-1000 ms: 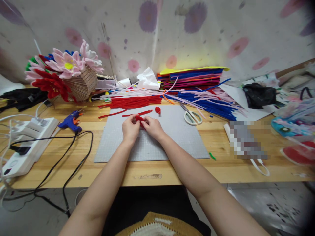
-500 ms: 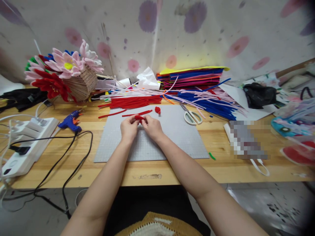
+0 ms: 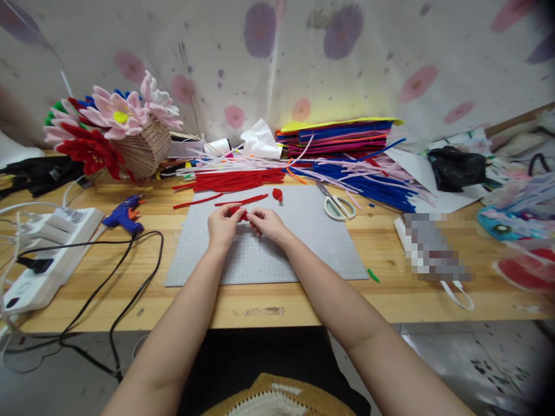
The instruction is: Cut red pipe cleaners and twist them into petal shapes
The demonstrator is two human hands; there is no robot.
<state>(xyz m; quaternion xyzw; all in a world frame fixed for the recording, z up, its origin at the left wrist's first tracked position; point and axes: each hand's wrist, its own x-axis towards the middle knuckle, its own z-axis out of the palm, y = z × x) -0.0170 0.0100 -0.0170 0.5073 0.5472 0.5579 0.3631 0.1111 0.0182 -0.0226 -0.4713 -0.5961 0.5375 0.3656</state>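
Note:
Over the grey cutting mat (image 3: 321, 254), my left hand (image 3: 223, 228) and my right hand (image 3: 269, 225) are close together, fingers pinched on a red pipe cleaner (image 3: 243, 215). Much of that piece is hidden by the fingers, so its full shape does not show. Just beyond the hands lies a straight red pipe cleaner (image 3: 247, 199). A small rolled red piece (image 3: 277, 195) rests on the mat to its right. Further left is another loose red strip (image 3: 197, 200), partly on the wood.
White-handled scissors (image 3: 340, 208) lie at the mat's back right corner. Bundles of red (image 3: 238, 180) and blue pipe cleaners (image 3: 381, 185) line the back. At left are a glue gun (image 3: 125, 214), a power strip (image 3: 56, 254), trailing cables and a basket of fuzzy flowers (image 3: 143, 144).
My left hand has shifted slightly left and my fingers have changed their hold on the red piece. The hands are a little further apart. Everything else lies as before.

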